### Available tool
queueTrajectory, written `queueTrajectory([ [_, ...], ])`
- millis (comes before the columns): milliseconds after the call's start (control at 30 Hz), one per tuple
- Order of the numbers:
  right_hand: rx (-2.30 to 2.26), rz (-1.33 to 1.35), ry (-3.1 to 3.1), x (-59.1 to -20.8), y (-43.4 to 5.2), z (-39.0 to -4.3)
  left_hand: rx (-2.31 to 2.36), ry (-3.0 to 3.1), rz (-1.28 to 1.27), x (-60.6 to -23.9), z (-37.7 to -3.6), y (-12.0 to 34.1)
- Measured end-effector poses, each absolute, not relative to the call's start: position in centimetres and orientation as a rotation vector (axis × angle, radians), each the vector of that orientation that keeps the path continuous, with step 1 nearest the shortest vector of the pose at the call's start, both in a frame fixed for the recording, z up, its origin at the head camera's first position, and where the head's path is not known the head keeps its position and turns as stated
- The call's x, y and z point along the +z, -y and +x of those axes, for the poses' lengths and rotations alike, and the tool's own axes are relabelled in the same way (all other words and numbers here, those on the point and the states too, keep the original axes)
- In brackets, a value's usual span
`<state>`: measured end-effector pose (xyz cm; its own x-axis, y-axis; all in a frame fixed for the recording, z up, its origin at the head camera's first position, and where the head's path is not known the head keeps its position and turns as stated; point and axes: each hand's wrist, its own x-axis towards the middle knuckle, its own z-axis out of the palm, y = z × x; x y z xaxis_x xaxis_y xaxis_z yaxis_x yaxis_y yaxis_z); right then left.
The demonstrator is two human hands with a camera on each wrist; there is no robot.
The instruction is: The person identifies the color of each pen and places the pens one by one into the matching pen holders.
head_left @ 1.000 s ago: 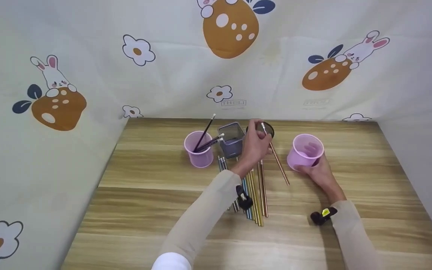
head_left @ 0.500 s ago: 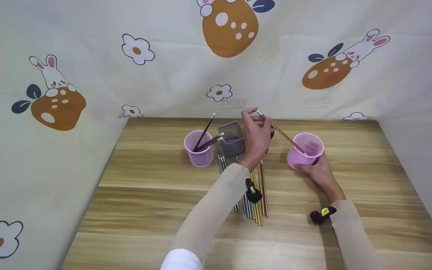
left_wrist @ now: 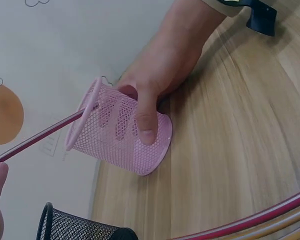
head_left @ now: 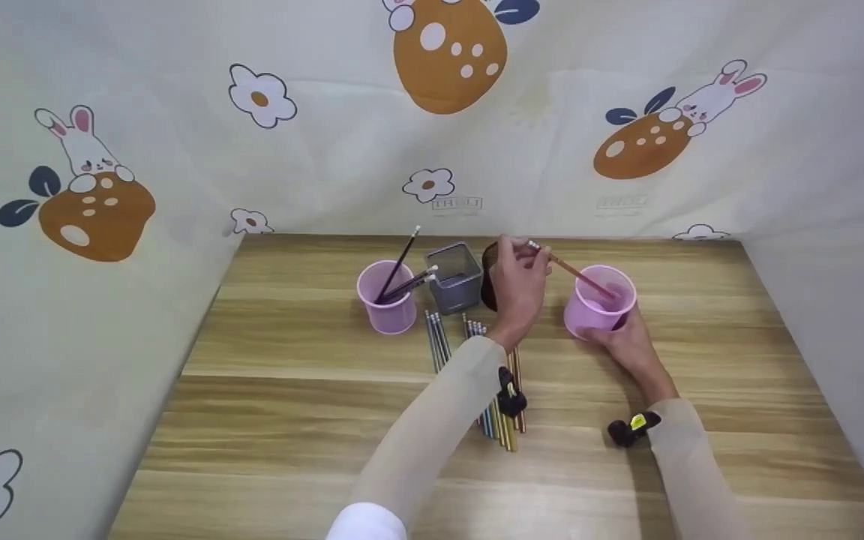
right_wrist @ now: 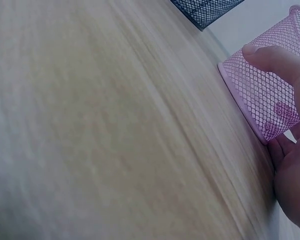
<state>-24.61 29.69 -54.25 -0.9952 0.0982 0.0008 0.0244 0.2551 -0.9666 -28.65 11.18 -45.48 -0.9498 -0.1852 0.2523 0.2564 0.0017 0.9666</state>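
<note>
My left hand (head_left: 520, 292) pinches a shiny copper-red pencil (head_left: 578, 276) near its white eraser end. The pencil slants down to the right, and its lower end is inside a pink mesh pencil cup (head_left: 586, 322). Around that cup's side, my right hand (head_left: 631, 349) keeps a grip, thumb at the front. In the left wrist view the pencil (left_wrist: 40, 136) passes over the rim of the pink cup (left_wrist: 115, 132). The right wrist view shows the thumb against the cup's mesh (right_wrist: 262, 90).
Several pencils (head_left: 503, 431) lie side by side under the left forearm. A second pink cup (head_left: 392, 319) holds black pencils. Beside it stand a grey square mesh holder (head_left: 458, 292) and a black round one (head_left: 489, 277), partly hidden by the left hand. Patterned cloth (head_left: 327, 165) walls the wooden table.
My left hand has carried the pencil from above the table to the right, and its lower end has gone into the pink cup. The right hand still grips the cup.
</note>
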Motion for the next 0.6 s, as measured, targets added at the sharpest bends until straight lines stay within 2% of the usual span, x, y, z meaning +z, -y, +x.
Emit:
queueTrajectory([
  [600, 1.824, -0.094, 2.447, -54.1, -29.4, -24.5, -1.523, 2.257, -0.454, -47.7, -27.5, -11.2],
])
